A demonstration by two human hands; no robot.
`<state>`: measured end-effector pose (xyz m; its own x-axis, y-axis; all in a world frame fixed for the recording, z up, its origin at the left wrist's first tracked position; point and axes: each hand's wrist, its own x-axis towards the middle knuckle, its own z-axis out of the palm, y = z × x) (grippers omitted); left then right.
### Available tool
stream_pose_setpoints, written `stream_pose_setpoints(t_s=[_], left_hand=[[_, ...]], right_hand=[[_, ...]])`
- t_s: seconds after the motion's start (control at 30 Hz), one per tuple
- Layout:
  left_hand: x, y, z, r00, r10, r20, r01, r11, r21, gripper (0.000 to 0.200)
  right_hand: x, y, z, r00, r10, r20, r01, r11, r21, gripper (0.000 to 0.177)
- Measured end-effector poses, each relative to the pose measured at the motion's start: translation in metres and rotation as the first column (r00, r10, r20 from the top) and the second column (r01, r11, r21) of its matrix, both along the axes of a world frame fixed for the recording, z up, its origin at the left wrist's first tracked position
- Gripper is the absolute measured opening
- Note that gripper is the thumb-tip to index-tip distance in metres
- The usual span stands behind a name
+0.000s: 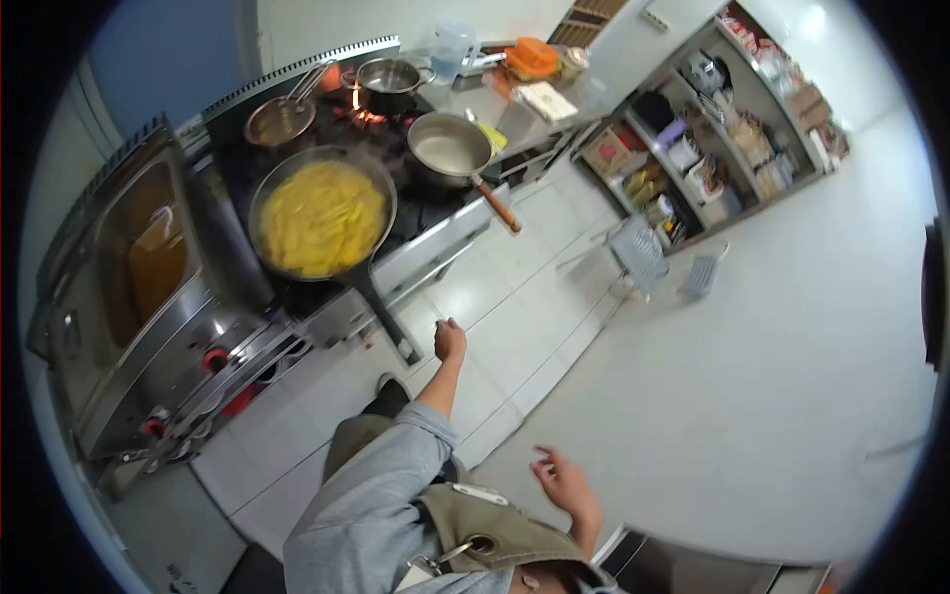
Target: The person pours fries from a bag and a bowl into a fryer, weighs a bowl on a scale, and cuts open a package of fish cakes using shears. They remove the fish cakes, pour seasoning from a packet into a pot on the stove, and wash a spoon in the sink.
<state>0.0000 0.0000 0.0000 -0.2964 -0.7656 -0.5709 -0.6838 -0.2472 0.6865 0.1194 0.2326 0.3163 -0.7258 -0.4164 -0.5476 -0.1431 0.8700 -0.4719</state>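
My left hand [450, 341], below a rolled grey sleeve, is closed with its fingers curled. It is just right of the black handle of a large frying pan [383, 315], apart from it as far as I can tell. The pan holds yellow strips of food [325, 218], slightly blurred, and sits on the stove. Closer to my body, my right hand [566, 483] hangs in the air beside the olive apron [495, 530], fingers loosely bent and apart, with nothing visible in them.
On the stove are a wooden-handled saucepan [448, 148], a small pot [387, 79] near a flame [364, 111], and a sieve [280, 121]. A deep fryer [163, 247] stands left. A counter [515, 129] holds orange containers [531, 54]. Shelves [703, 129] and a grey chair [638, 252] are right.
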Motion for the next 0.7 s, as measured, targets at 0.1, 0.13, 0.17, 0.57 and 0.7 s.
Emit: stream_pose_setpoints(t_s=[0.1, 0.13, 0.17, 0.57, 0.7], left_hand=[[-0.082, -0.073, -0.006, 0.972, 0.236, 0.017, -0.233, 0.967, -0.098, 0.032], [-0.105, -0.078, 0.0, 0.966, 0.258, 0.0, -0.256, 0.958, -0.131, 0.032], [-0.116, -0.071, 0.003, 0.958, 0.286, 0.004, -0.282, 0.947, -0.153, 0.033], [-0.155, -0.143, -0.062, 0.942, 0.256, 0.219, -0.139, 0.888, -0.438, 0.026], [-0.153, -0.148, -0.045, 0.665, 0.67, -0.332, -0.564, 0.741, 0.365, 0.018]], right_hand=[[-0.055, -0.041, -0.027, 0.999, -0.035, 0.035, 0.037, 0.998, -0.055, 0.038], [-0.07, -0.032, -0.026, 0.996, -0.085, 0.022, 0.085, 0.996, -0.001, 0.039], [-0.08, -0.017, -0.022, 0.997, -0.067, 0.024, 0.066, 0.997, 0.043, 0.039], [-0.324, -0.038, -0.047, 0.953, 0.274, 0.13, -0.286, 0.954, 0.09, 0.041], [-0.412, -0.049, -0.05, 0.91, 0.409, -0.072, -0.396, 0.907, 0.144, 0.037]])
